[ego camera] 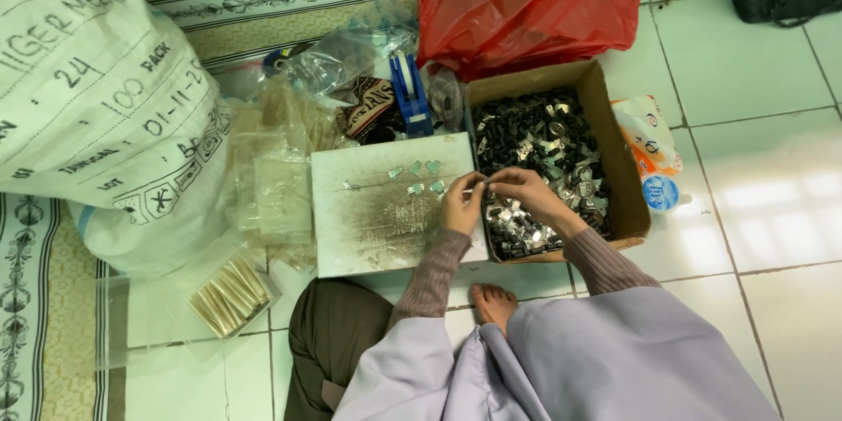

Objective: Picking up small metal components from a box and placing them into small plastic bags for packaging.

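STEP: joining small silvery metal clips | left hand and right hand both pinched on one between white board and brown cardboard box | NEXT: likely steady fingertip alignment

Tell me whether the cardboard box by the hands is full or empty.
Partly full. The open cardboard box holds a heap of small metal pieces covering its bottom, below the rim.

Piece between the hands too small to tell.
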